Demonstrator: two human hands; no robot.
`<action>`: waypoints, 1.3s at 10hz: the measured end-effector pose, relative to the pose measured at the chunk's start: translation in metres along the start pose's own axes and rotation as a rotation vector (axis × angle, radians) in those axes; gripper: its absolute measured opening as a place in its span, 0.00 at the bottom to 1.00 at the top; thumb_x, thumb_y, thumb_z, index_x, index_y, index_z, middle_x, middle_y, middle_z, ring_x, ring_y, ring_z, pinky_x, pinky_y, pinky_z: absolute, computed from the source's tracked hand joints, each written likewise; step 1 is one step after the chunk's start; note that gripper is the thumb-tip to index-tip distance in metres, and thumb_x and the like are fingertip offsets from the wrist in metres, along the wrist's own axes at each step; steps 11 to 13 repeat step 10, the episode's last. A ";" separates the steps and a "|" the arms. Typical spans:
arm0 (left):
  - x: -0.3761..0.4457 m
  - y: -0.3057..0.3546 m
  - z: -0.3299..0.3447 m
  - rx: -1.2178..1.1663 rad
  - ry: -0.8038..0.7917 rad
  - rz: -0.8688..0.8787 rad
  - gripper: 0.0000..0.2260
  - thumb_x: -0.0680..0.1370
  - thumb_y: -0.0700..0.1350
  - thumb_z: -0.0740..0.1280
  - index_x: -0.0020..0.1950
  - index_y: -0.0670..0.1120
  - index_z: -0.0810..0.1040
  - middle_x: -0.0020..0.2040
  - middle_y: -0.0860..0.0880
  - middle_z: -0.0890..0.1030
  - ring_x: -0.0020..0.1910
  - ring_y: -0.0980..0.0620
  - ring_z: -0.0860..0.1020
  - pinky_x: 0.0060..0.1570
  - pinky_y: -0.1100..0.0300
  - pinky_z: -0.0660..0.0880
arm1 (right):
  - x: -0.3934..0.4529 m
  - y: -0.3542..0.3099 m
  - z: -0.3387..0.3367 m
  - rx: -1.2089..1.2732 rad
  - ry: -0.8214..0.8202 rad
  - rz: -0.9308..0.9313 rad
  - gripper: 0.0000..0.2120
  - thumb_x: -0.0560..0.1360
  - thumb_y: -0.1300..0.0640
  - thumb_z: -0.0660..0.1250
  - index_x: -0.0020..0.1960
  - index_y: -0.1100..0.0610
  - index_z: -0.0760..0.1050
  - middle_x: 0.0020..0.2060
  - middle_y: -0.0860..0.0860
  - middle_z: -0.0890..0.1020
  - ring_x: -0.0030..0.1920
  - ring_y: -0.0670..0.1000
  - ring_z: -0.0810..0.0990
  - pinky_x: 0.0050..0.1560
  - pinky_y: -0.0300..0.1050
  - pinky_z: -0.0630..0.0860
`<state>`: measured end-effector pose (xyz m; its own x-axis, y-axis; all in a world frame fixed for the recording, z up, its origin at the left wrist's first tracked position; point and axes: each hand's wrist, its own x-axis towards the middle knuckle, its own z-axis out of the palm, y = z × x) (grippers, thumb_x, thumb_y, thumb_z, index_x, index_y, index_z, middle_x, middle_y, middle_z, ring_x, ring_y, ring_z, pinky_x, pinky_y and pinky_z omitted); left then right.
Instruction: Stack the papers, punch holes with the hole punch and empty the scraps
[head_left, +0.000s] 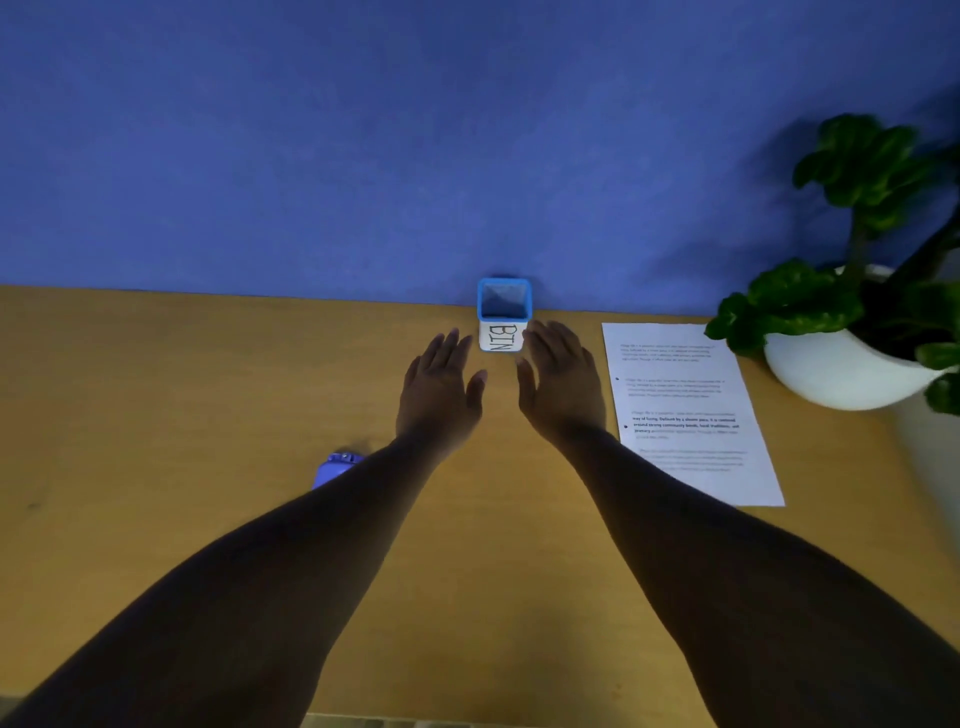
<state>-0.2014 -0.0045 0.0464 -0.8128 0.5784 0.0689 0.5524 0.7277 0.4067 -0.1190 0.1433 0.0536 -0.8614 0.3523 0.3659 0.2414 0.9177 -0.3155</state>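
1. Head view: my left hand and right hand are stretched out side by side over the desk, palms down, fingers straight and loosely spread, holding nothing.
2. Just beyond my fingertips stands the bin, a small white box with a blue rim, against the blue wall at the far edge. It is open on top and marked "BIN" on its near face. My right fingertips come just beside its right side; I cannot tell if they touch it.
3. The paper, with printed text, lies flat on the desk to the right of my right hand. I cannot tell whether it is 1 sheet or several.
4. The punch, a blue thing, shows at the left, mostly hidden behind my left forearm.
5. A plant in a white pot stands at the far right, leaves over the paper's far corner.
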 end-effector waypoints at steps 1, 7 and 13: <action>-0.011 0.005 -0.004 0.027 -0.011 0.014 0.25 0.84 0.54 0.55 0.79 0.48 0.60 0.80 0.48 0.59 0.80 0.50 0.55 0.76 0.48 0.58 | -0.015 -0.001 -0.007 0.001 -0.009 0.004 0.18 0.80 0.56 0.64 0.67 0.63 0.74 0.67 0.59 0.77 0.70 0.58 0.72 0.64 0.55 0.74; -0.095 0.015 -0.004 0.172 -0.115 0.031 0.27 0.84 0.57 0.48 0.81 0.47 0.52 0.81 0.47 0.50 0.81 0.49 0.45 0.79 0.49 0.46 | -0.106 -0.004 -0.029 -0.037 -0.105 0.042 0.23 0.82 0.50 0.58 0.75 0.57 0.65 0.77 0.54 0.61 0.78 0.54 0.53 0.73 0.51 0.53; -0.126 0.022 0.001 0.182 -0.133 0.060 0.26 0.85 0.55 0.47 0.81 0.45 0.51 0.81 0.45 0.50 0.81 0.47 0.45 0.79 0.49 0.47 | -0.138 -0.011 -0.036 -0.045 -0.284 0.074 0.25 0.84 0.48 0.50 0.79 0.55 0.57 0.79 0.52 0.50 0.79 0.53 0.43 0.77 0.56 0.53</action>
